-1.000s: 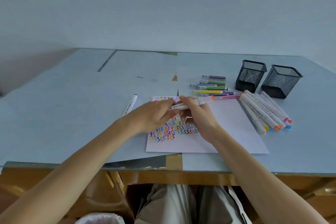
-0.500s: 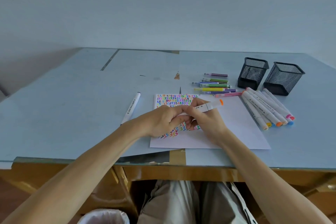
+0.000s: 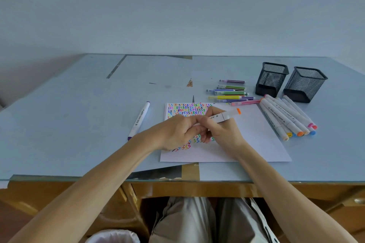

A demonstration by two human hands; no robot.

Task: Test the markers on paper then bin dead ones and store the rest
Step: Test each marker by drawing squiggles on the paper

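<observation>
Orange-tipped and white-bodied, the marker sits up off the paper, both hands meeting over the sheet. Right hand wraps the barrel, its grip curled round it, orange end pointing away to the right. Left hand pinches the near end, fingers bunched tight. Colourful zigzags fill the sheet's left part. One purple-ended marker lies alone on the table, left of the sheet. Right of the sheet, a row of white markers, thin coloured pens beyond, and two black mesh pots.
</observation>
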